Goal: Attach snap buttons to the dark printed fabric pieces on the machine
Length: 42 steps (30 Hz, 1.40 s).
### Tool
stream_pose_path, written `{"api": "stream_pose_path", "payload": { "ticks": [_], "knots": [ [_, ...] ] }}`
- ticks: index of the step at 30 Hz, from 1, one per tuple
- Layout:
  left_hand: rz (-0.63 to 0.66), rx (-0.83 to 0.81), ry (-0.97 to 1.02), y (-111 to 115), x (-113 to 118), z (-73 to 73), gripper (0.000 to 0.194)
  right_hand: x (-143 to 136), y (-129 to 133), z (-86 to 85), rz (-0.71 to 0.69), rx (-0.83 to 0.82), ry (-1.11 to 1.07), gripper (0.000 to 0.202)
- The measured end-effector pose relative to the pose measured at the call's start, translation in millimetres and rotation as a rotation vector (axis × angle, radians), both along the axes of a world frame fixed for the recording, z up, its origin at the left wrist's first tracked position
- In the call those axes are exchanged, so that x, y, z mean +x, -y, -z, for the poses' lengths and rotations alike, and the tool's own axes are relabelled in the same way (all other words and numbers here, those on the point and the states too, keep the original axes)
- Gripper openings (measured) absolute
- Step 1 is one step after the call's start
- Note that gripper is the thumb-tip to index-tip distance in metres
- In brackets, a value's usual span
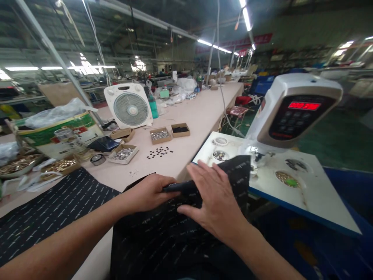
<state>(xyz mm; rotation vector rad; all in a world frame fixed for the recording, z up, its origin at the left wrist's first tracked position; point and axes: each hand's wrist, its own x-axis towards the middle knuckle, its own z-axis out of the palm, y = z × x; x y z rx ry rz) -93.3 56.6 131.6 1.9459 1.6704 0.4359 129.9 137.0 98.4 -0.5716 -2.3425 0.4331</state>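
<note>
My left hand (pixel 154 191) is closed on a folded edge of dark fabric (pixel 163 237) with rows of small white markings, thumb and fingers pinching the fold. My right hand (pixel 214 196) rests over the same fabric with its fingers stretched out and its thumb apart. To the right of that hand, one corner of the fabric rises up to the head of a white snap-fastening machine (pixel 294 112), whose panel shows a red lit display. The fabric covers the lower part of the machine head. Below my hands the cloth hangs down from the table edge.
On the pink table (pixel 198 116) stand a box fan (pixel 129 105), a box of silver fasteners (pixel 160 135), a box of dark pieces (pixel 180 130) and loose black pieces (pixel 159 152). More patterned fabric (pixel 58 210) lies at left. The machine's white worktop (pixel 320 190) holds round cups of small parts.
</note>
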Motion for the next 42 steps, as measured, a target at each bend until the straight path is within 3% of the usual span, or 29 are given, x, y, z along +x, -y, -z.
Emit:
{"api": "stream_pose_path", "payload": {
  "ticks": [4, 10, 12, 15, 22, 29, 37, 42],
  "knots": [
    [0.036, -0.033, 0.047, 4.4, 0.0, 1.0, 0.026, -16.9, -11.6, 17.1, -0.138, -0.329, 0.291, 0.013],
    [0.051, -0.187, -0.301, 9.6, -9.3, 6.8, 0.025, -15.0, -12.6, 27.1, -0.264, -0.597, 0.327, 0.01],
    [0.087, -0.165, -0.348, 7.2, -9.8, 9.9, 0.011, -14.0, -11.1, 28.4, -0.293, -0.693, 0.327, 0.01],
    [0.106, -0.097, -0.329, 4.4, -7.6, 18.8, 0.017, -12.6, -10.8, 34.3, -0.287, -0.756, 0.275, 0.009],
    [-0.045, -0.19, 0.188, 12.8, 8.2, 48.1, 0.02, -3.3, -12.8, 45.4, -0.23, -0.829, 0.258, 0.012],
    [-0.147, -0.455, 0.658, 11.8, 17.9, 66.4, 0.026, -5.9, -12.0, 47.3, -0.179, -0.826, 0.231, 0.02],
    [-0.183, -0.584, 0.835, 7.7, 6.1, 74.7, 0.023, -17.5, -13.9, 41.6, -0.161, -0.754, 0.266, 0.015],
    [-0.242, -0.631, 0.881, 11.8, 2.3, 81.3, 0.025, -22.0, -17.4, 41.7, -0.195, -0.85, 0.324, 0.012]
  ]
}}
